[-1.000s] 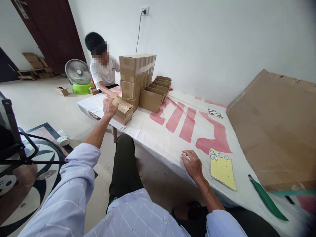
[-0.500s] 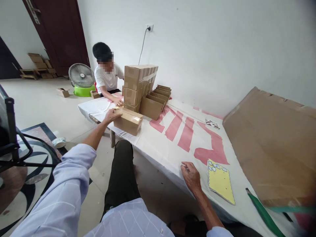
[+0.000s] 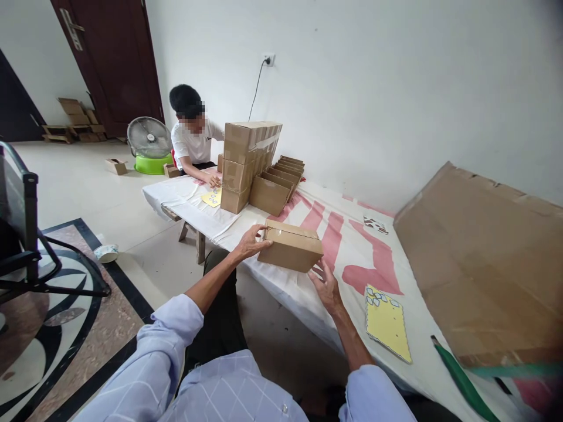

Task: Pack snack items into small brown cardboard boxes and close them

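A small brown cardboard box [image 3: 290, 252] is held in front of me near the table's front edge. My left hand [image 3: 251, 242] grips its left end, thumb on the near face and fingers on top. At the lower right corner of the box, my right hand [image 3: 325, 286] has its fingers against the end, some of them hidden. Right of that hand lies a yellow card with a scalloped edge and pale shapes [image 3: 389, 325]. Behind the box stand a stack of taped cartons [image 3: 237, 167] and a row of open boxes [image 3: 270, 192].
Across the table, a person [image 3: 193, 138] reaches toward another yellow card [image 3: 212, 197]. A large cardboard sheet [image 3: 475, 264] leans at the right, near a green-handled tool [image 3: 461, 378]. A fan [image 3: 149, 138] and a folding chair [image 3: 30, 234] stand on the left.
My left hand has brought the cardboard box rightward and nearer to me. My right hand has moved up to its right end. The yellow card beside the person is now uncovered.
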Demonstrator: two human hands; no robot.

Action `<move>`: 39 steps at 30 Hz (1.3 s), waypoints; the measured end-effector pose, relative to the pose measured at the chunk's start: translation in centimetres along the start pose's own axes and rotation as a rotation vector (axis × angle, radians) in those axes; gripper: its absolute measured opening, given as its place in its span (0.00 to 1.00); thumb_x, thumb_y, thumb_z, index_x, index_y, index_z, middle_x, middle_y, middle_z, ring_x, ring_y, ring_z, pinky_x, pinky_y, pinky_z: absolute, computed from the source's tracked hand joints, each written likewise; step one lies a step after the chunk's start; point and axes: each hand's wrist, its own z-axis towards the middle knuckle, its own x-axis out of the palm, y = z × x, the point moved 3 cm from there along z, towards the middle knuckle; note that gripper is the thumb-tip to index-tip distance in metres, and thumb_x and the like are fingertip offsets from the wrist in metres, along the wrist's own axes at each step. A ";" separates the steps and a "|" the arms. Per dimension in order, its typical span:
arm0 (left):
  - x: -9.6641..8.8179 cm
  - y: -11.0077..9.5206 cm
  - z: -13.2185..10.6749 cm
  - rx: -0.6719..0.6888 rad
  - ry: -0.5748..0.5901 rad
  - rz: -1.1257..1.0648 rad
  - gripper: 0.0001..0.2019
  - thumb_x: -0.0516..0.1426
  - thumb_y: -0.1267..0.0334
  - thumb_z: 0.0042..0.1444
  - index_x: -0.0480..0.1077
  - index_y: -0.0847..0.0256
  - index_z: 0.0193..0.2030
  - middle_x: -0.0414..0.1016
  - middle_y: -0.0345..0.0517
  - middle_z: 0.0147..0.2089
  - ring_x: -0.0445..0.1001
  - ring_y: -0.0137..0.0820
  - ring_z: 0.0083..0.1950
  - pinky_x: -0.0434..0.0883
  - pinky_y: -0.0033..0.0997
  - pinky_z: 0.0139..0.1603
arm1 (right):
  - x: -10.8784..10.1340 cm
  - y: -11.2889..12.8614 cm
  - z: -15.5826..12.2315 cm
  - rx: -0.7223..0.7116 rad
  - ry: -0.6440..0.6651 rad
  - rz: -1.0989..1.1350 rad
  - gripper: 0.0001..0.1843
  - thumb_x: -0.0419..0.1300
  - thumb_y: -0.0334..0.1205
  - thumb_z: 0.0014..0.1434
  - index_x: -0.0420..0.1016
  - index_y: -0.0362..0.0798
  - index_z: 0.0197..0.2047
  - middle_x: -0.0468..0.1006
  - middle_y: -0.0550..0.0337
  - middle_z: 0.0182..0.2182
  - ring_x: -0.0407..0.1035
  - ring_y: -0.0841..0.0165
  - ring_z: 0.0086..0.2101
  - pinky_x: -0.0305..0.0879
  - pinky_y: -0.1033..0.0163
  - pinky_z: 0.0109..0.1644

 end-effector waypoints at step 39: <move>2.5 -2.4 0.3 -0.138 0.340 -0.208 0.17 0.71 0.53 0.47 0.81 0.56 0.43 0.58 0.54 0.84 0.53 0.58 0.86 0.56 0.58 0.82 | -4.3 5.1 -2.5 -0.075 -0.219 -0.134 0.25 0.64 0.56 0.60 0.80 0.50 0.55 0.78 0.49 0.48 0.78 0.54 0.44 0.80 0.47 0.48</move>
